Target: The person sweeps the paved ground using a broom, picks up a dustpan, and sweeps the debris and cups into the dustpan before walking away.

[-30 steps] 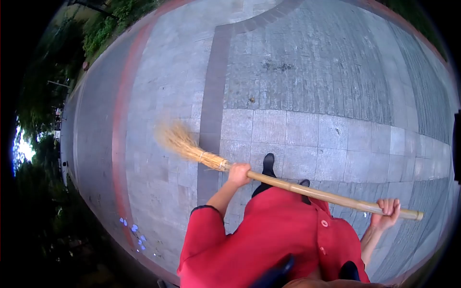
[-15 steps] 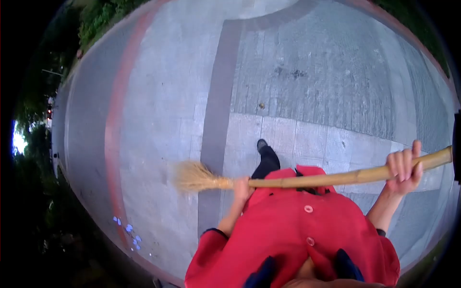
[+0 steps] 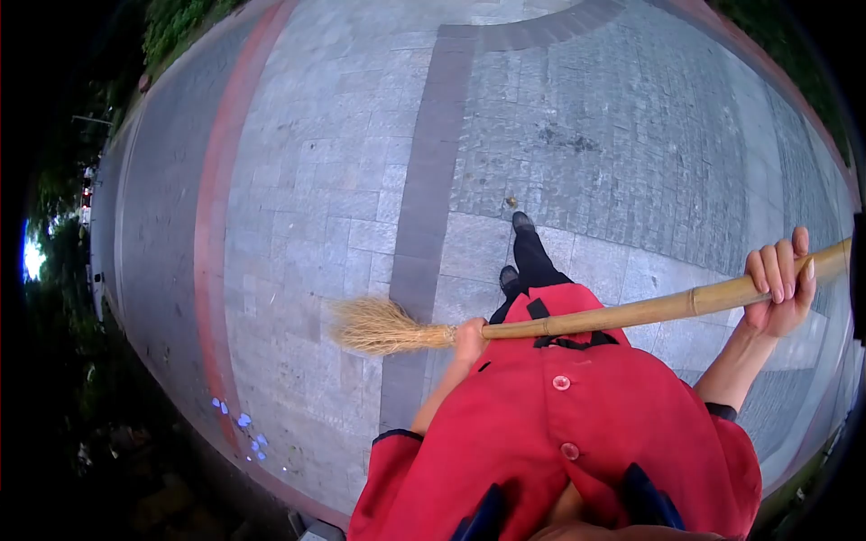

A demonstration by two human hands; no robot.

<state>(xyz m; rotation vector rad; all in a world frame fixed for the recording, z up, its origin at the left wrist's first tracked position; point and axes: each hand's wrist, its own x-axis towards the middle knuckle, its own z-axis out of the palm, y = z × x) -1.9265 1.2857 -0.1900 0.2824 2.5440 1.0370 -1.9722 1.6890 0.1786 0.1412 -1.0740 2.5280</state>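
The broom (image 3: 631,314) is held crosswise before the red shirt (image 3: 577,397), bristles (image 3: 377,326) over the grey paving (image 3: 298,234); no lettering can be read. Its handle is wrapped near the bristles by the left hand (image 3: 470,340), and gripped toward the far end by the right hand (image 3: 779,281), forearm raised.

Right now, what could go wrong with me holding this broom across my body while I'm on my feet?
The front shoe points at a small brown thing just ahead on the paving; you might step on it.

The bamboo handle runs on past your right hand to the picture's edge, so a turn could knock something beside you.

One right finger looks raised off the handle, so that grip may slip.
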